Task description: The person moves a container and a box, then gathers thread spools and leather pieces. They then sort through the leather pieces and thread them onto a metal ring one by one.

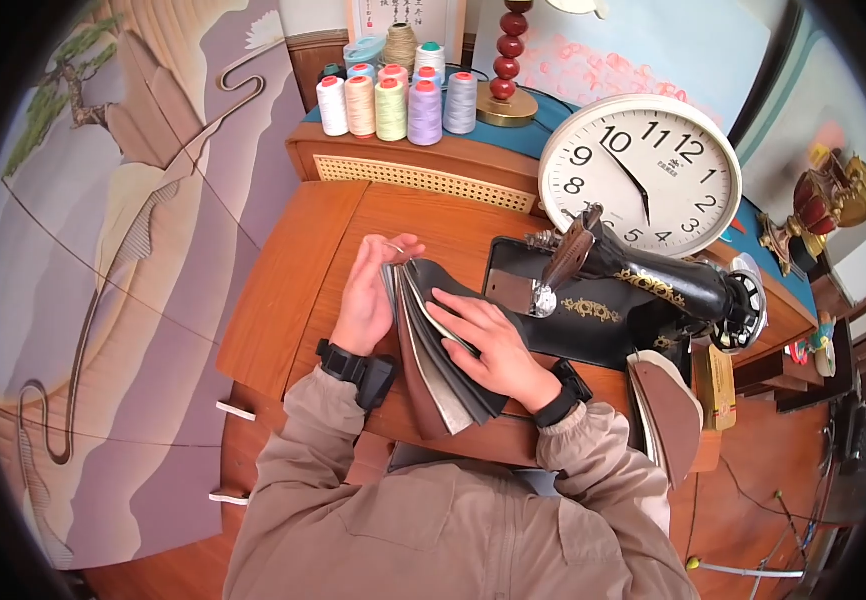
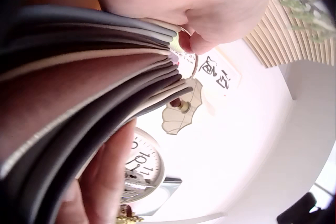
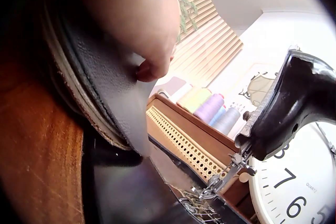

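Note:
A thick bundle of leather swatches [image 1: 421, 362], black, brown and pale, fans out over the wooden sewing table. Its narrow upper end is strung on a thin ring [image 2: 197, 68]. My left hand [image 1: 365, 295] holds the bundle at that end, fingertips curled by the ring. From the right, my right hand [image 1: 493, 350] lies over the upper swatches and grips them, fingers on top and thumb lower down at their edges. In the right wrist view a black swatch [image 3: 123, 98] slants down beneath the right hand, its lower corner close over the machine bed.
A black sewing machine [image 1: 653, 275] stands just right of the hands, before a round clock [image 1: 578, 140]. Several thread cones [image 1: 390, 110] and a lamp [image 1: 506, 75] occupy the back shelf. More swatches [image 1: 668, 410] hang at the table's right front edge, beside a yellow box [image 1: 721, 390].

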Tool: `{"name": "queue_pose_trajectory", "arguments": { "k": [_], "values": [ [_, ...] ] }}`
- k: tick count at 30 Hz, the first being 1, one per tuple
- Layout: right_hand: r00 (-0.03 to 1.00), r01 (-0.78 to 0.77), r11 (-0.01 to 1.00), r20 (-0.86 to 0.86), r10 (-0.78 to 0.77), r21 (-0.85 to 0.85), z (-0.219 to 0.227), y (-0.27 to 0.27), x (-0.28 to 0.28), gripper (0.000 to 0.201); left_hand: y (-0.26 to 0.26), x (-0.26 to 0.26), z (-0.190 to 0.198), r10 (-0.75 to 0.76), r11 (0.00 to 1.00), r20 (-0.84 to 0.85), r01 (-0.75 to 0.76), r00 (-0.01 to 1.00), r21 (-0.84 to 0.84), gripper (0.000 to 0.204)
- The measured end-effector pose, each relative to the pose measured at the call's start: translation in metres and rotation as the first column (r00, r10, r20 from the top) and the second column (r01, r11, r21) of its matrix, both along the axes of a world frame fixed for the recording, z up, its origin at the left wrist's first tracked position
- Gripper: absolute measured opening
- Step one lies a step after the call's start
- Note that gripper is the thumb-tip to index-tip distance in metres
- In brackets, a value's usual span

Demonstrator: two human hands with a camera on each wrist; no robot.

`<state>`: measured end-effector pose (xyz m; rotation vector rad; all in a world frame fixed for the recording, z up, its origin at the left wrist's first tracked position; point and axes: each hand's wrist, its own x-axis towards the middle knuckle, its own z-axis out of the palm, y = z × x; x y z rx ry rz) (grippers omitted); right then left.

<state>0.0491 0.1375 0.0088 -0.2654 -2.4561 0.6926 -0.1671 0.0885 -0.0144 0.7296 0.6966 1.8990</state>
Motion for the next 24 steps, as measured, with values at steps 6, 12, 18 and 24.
{"name": "queue_pose_trajectory", "arguments": {
  "k": [6, 12, 18, 24],
  "values": [
    [0.999, 0.040, 0.998, -0.005, -0.040, -0.042, -0.002, -0.004, 0.004, 0.049, -0.003, -0.004, 0.000, -0.004, 1.000, -0.207, 0.009, 0.978, 0.020, 0.016],
    [0.990, 0.133, 0.991, 0.038, -0.134, 0.006, -0.002, -0.019, 0.026, 0.045, 0.000, -0.004, 0.002, -0.009, 0.999, -0.104, 0.006, 0.995, -0.035, 0.024],
    [0.867, 0.477, 0.879, 0.171, -0.469, -0.009, 0.031, -0.043, 0.111, 0.039, -0.001, -0.002, 0.002, 0.027, 0.998, -0.096, -0.032, 0.995, -0.053, 0.017],
    [0.392, 0.863, 0.392, 0.067, -0.917, 0.318, 0.028, -0.048, 0.204, 0.042, -0.001, -0.003, -0.003, 0.096, 0.991, -0.193, -0.111, 0.976, -0.070, 0.021]
  ]
}}
